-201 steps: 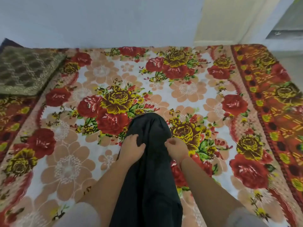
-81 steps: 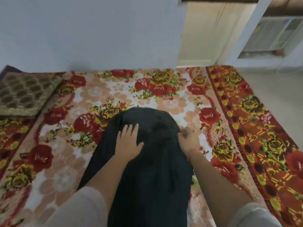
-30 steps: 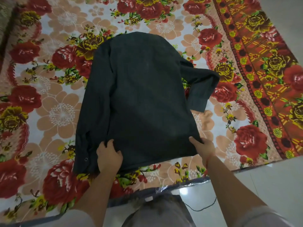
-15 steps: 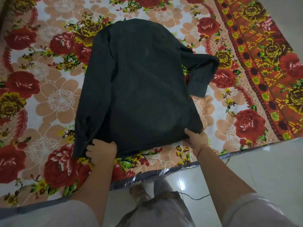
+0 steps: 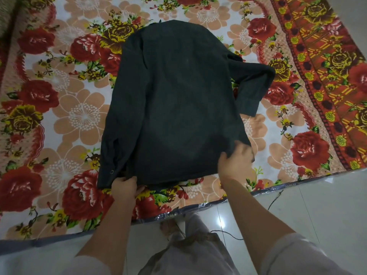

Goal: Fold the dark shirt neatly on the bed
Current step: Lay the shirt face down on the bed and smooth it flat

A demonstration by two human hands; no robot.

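The dark shirt [image 5: 174,104] lies back-side up on the flowered bed cover [image 5: 65,120], its hem toward me. One sleeve lies folded along the left side; the other sleeve [image 5: 252,84] bends out to the right, cuff pointing down. My left hand [image 5: 125,186] grips the hem at the lower left corner. My right hand [image 5: 237,162], blurred by motion, pinches the hem at the lower right corner and lifts it slightly.
The bed's near edge [image 5: 178,211] runs just below the shirt. White tiled floor [image 5: 307,215] with a thin dark cord lies beyond it. My legs in light trousers [image 5: 190,253] stand against the bed. A red patterned border [image 5: 327,76] runs along the right.
The shirt went from a bunched strip to spread flat on the bed. In the last second my hands stayed at the hem corners; my right hand shifted inward and raised its corner.
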